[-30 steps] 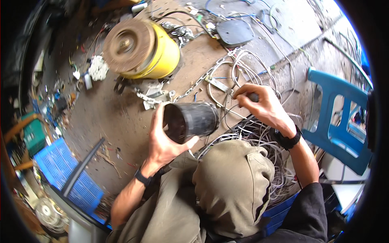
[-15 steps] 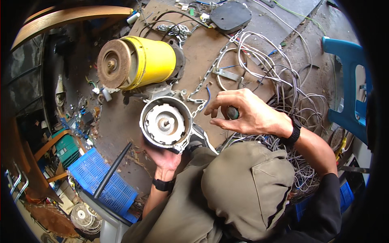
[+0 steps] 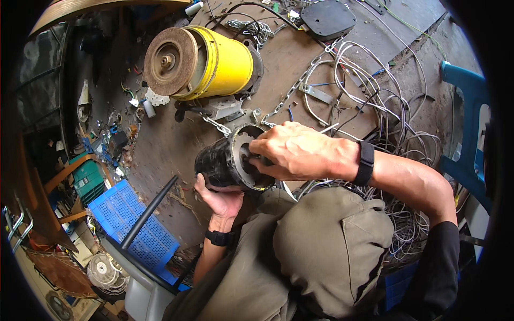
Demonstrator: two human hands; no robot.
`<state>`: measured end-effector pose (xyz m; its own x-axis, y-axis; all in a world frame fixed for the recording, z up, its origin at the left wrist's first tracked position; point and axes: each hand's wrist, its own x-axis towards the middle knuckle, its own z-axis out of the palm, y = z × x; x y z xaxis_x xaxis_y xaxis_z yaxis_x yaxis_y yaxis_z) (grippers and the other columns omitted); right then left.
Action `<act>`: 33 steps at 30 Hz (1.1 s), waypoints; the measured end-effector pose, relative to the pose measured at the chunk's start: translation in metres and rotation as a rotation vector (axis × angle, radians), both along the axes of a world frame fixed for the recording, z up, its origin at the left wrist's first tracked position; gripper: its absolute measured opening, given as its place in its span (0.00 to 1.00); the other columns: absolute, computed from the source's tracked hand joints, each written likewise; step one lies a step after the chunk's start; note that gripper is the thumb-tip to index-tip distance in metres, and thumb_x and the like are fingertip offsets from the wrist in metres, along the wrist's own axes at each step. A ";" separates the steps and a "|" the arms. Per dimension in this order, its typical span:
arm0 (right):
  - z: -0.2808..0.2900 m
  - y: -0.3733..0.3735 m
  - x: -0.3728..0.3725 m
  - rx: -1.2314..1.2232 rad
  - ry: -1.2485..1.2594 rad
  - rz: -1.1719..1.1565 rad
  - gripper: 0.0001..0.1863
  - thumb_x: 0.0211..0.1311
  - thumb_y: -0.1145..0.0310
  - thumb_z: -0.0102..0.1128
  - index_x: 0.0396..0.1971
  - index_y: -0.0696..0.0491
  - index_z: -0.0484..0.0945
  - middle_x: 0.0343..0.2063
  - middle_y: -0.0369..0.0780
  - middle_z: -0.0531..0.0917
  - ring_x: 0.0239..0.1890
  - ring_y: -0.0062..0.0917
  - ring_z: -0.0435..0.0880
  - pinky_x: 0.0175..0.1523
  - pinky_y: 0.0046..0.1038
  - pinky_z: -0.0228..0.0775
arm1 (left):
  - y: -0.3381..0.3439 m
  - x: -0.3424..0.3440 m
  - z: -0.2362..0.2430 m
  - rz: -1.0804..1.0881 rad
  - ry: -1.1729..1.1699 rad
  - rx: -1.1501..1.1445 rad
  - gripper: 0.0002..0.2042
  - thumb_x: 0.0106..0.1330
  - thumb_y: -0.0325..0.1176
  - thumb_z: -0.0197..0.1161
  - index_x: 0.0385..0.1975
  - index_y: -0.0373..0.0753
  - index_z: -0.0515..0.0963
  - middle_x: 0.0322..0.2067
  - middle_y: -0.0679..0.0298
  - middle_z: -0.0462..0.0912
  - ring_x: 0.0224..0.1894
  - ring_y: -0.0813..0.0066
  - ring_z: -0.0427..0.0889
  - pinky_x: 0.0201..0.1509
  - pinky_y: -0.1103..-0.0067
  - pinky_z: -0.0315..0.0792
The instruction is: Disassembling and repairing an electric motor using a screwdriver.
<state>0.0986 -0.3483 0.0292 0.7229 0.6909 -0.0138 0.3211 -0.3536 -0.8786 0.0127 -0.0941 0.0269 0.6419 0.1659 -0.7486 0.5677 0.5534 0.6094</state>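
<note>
My left hand (image 3: 222, 200) supports a black motor housing (image 3: 217, 163) from below, thumb along its side and the other fingers mostly hidden under it. The housing is a tilted cylinder with its open end toward the right, showing a notched grey metal part (image 3: 239, 155) inside. At that open end is my right hand (image 3: 292, 152), its fingers curled in over the centre. What they pinch there is hidden. Just beyond the housing lie a grey metal bracket (image 3: 235, 114) and a chain (image 3: 217, 124). A yellow motor (image 3: 227, 61) with a rusty brown disc (image 3: 170, 62) lies on its side farther off.
Coiled grey cables (image 3: 385, 107) spread over the floor at the right, by a blue plastic stool (image 3: 463, 123). A dark flat plate (image 3: 328, 20) lies at the back. To the left are a blue perforated crate (image 3: 120, 219), a black bar (image 3: 150, 211) and scattered scraps.
The housing has tipped from facing up at me to lying tilted, open end rightward. My right hand has moved left and down onto that end. The view has shifted slightly.
</note>
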 end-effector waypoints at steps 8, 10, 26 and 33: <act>0.017 -0.057 0.014 0.055 0.360 0.023 0.17 0.74 0.58 0.64 0.32 0.58 0.85 0.21 0.48 0.84 0.25 0.45 0.84 0.36 0.42 0.75 | 0.016 -0.004 -0.009 0.090 -0.082 0.046 0.39 0.69 0.68 0.55 0.72 0.46 0.70 0.71 0.61 0.74 0.72 0.56 0.72 0.76 0.56 0.66; 0.012 -0.076 0.009 0.011 0.239 -0.009 0.16 0.73 0.59 0.66 0.32 0.59 0.85 0.21 0.47 0.84 0.25 0.44 0.84 0.35 0.41 0.75 | 0.015 0.000 -0.007 0.060 -0.042 0.018 0.41 0.68 0.71 0.53 0.73 0.46 0.69 0.72 0.61 0.72 0.72 0.56 0.72 0.76 0.55 0.67; -0.038 -0.101 -0.052 0.284 1.072 -0.444 0.19 0.76 0.53 0.66 0.37 0.55 0.90 0.17 0.27 0.74 0.19 0.09 0.66 0.25 0.20 0.55 | 0.069 -0.030 -0.048 0.102 -0.038 -0.231 0.41 0.71 0.72 0.45 0.72 0.46 0.71 0.72 0.61 0.71 0.73 0.55 0.71 0.77 0.54 0.66; -0.033 -0.113 -0.050 0.356 1.223 -0.413 0.11 0.74 0.64 0.63 0.43 0.56 0.86 0.34 0.33 0.90 0.22 0.09 0.72 0.28 0.17 0.64 | 0.044 -0.014 -0.023 0.125 -0.071 -0.247 0.40 0.72 0.70 0.47 0.73 0.44 0.70 0.71 0.59 0.73 0.72 0.53 0.73 0.76 0.54 0.68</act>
<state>0.0489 -0.4612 -0.0042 0.5303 0.5277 -0.6635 -0.8067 0.0734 -0.5864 -0.0011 -0.0502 0.0035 0.6801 0.0652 -0.7303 0.4470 0.7527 0.4834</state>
